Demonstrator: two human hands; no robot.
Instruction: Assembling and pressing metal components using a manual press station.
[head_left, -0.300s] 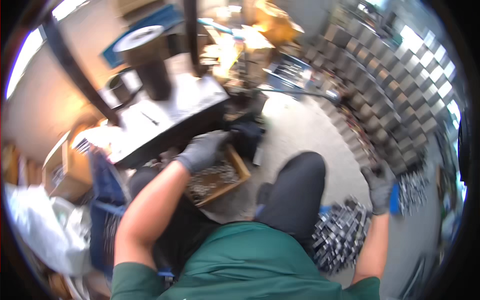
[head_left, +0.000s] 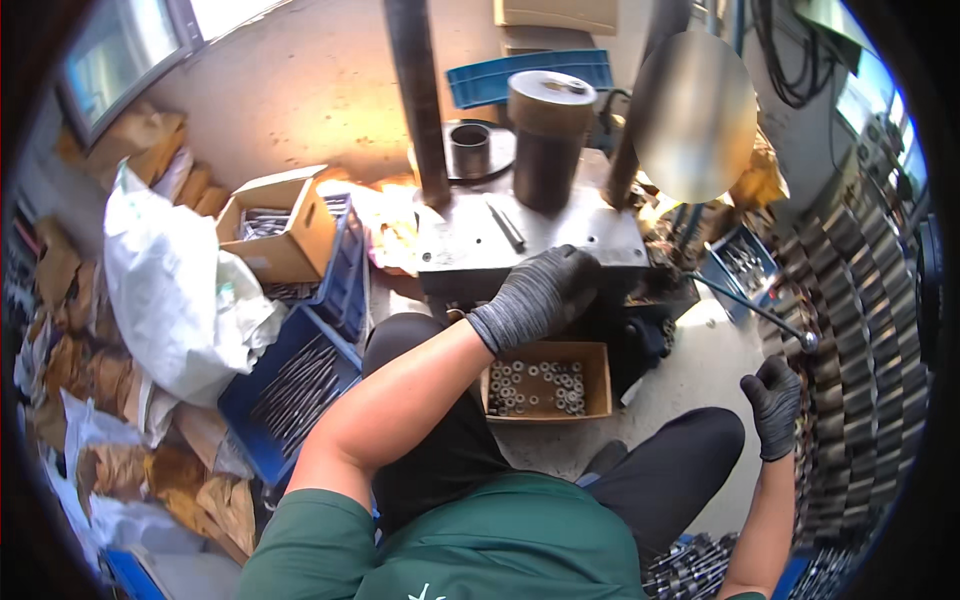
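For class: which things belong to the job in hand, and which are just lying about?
Likely in the job:
- grey-gloved left hand
- grey-gloved right hand
- pale flat metal plate
- grey metal rings
- shallow brown box

Apparently lying about:
- bulging white plastic sack
- crumpled brown paper

Metal machine table (head_left: pixel 455 225): slim metal rod (head_left: pixel 506 227) lying near front edge; tall dark cylinder (head_left: pixel 545 165), pale-topped, standing mid-table; short open tube (head_left: pixel 470 155) upright on round plate (head_left: pixel 503 152), back left. Grey floor (head_left: pixel 690 365): shallow cardboard box (head_left: pixel 600 382) of metal washers (head_left: pixel 572 397); farther right, blue crate (head_left: pixel 713 272) of metal parts (head_left: pixel 745 264).
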